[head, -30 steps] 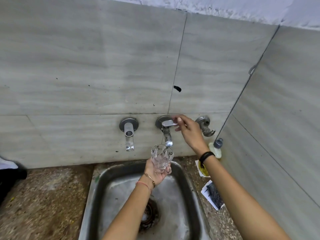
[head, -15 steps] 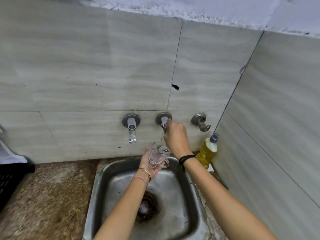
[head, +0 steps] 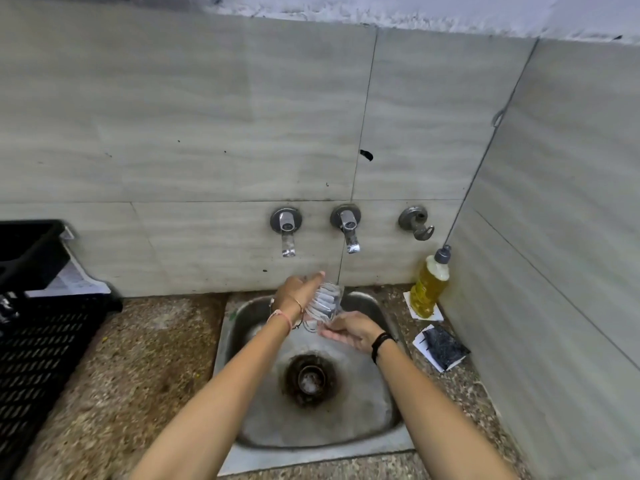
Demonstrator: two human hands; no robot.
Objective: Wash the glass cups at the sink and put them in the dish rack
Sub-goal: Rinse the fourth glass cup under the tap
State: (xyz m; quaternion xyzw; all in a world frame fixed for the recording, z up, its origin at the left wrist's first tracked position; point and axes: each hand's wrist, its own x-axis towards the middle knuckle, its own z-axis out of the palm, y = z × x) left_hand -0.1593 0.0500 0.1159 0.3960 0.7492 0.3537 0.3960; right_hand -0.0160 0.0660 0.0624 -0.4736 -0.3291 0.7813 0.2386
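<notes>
A ribbed clear glass cup (head: 326, 302) is tilted over the steel sink (head: 311, 453), just under a thin stream of water from the middle tap (head: 349, 233). My left hand (head: 297, 293) grips the cup from its left side, one finger stretched along its top. My right hand (head: 351, 331) lies below and to the right, with its fingertips touching the cup's lower end. The black slotted dish rack (head: 41, 348) stands on the counter at the far left.
A second tap (head: 286, 233) and a wall valve (head: 415, 223) flank the running tap. A yellow soap bottle (head: 429, 289) and a dark scrub pad (head: 442, 346) sit right of the sink, close to the side wall. A speckled counter (head: 138, 358) lies between sink and rack.
My right hand left the tap handle and came down to the cup's base. Water now runs from the middle tap. My left hand tilted the cup under the stream.
</notes>
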